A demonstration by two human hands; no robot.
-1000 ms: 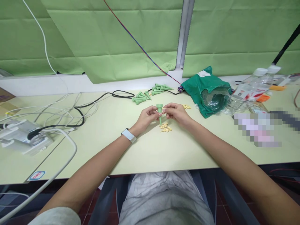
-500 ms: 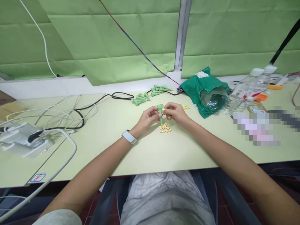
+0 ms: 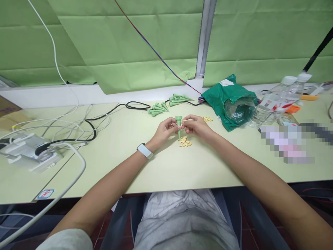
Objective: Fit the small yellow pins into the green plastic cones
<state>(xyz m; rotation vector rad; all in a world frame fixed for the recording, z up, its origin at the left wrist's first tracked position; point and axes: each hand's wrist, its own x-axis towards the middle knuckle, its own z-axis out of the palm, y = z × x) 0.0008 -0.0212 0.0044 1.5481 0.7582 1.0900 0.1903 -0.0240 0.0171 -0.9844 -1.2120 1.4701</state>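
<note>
My left hand [image 3: 168, 127] is closed round a green plastic spike [image 3: 178, 120], which stands upright with its wide cap on top and its tip down. Against the spike's right side, my right hand [image 3: 194, 124] pinches a small yellow peg, mostly hidden by the fingertips. Just below the hands lies a pile of small yellow pegs [image 3: 185, 141] on the table. A second group of yellow pegs [image 3: 207, 119] lies behind my right hand. Several more green spikes [image 3: 159, 109] lie farther back on the table.
A torn green plastic bag [image 3: 221, 99] sits right of the hands, beside clear bottles [image 3: 282, 99]. Black cable [image 3: 135, 106] runs along the back. White cables and a power strip [image 3: 36, 151] occupy the left. A blurred-out flat item [image 3: 283, 144] lies at the right.
My right fingertips have come closer against the spike, and less of the yellow peg shows. The left hand keeps its grip. The whole view has shifted slightly.
</note>
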